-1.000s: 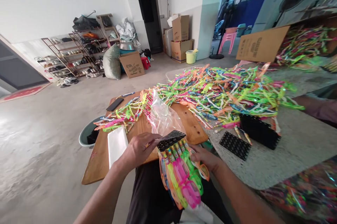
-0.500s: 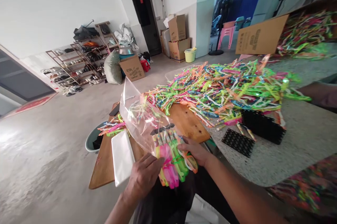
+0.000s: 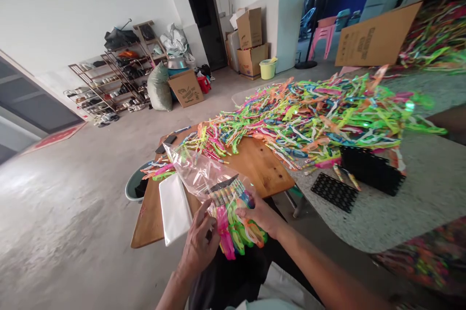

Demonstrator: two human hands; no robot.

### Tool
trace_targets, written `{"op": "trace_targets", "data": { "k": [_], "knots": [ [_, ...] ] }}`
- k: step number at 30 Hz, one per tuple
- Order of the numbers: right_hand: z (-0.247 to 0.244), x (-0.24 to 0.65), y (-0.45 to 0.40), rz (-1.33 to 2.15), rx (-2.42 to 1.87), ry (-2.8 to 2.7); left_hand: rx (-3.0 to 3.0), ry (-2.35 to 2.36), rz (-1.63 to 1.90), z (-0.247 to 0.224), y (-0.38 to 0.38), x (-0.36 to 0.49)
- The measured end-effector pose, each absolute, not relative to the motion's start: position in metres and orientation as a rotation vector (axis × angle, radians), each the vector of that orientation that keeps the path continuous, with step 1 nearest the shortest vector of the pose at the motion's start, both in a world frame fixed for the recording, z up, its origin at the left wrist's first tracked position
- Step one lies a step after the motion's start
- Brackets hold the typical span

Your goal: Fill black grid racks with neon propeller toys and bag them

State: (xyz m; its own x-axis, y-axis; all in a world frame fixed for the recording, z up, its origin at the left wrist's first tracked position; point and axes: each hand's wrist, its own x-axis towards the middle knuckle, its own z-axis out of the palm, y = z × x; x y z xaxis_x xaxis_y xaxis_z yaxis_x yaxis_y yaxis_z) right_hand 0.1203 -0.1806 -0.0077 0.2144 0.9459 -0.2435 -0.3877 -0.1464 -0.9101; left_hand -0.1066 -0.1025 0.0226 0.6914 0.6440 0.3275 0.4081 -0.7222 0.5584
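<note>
pointing lengthwise away from the lap (image 3: 222,281), black tray (image 3: 224,183) foremost: colorful bundle (image 3: 235,227)

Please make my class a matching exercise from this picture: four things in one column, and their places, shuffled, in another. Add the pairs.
Things
1. clear plastic bag
2. flat white item
3. yellow bucket
4. small black grid

Places
A. on the floor, near cardboard boxes
B. over part of the colourful bundle
C. on the grey tabletop
D. on the wooden tabletop

Pairs: 1-B, 2-D, 3-A, 4-C
</note>
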Motion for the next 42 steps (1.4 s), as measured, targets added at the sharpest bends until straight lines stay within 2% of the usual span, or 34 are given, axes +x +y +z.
{"op": "trace_targets", "data": {
  "k": [7,15,19,25,33,36,39,42],
  "knots": [
    [-0.014,0.125,-0.181,1.485,-1.035,-0.518,2.100,0.802,0.687,0.012,-0.116,-0.125],
    [-0.006,0.120,-0.180,1.556,-0.847,-0.459,1.068,1.074,0.983,0.001,-0.123,-0.113],
    [-0.007,0.117,-0.177,1.579,-0.819,-0.508,0.913,1.150,0.870,0.002,-0.105,-0.098],
    [-0.002,0.109,-0.172,1.661,-0.778,-0.435,0.747,0.811,0.641,-0.002,-0.102,-0.101],
    [0.006,0.112,-0.185,1.603,-1.140,-0.497,0.375,0.715,0.425,-0.003,-0.109,-0.098],
    [0.005,0.126,-0.191,1.384,-1.515,-0.846,0.283,0.666,0.387,0.005,-0.107,-0.098],
    [-0.001,0.135,-0.190,0.854,-1.991,-1.060,0.221,0.669,0.381,0.015,-0.105,-0.097],
    [-0.011,0.136,-0.182,0.588,-2.035,-0.963,0.192,0.702,0.349,0.022,-0.100,-0.093]
  ]
}}
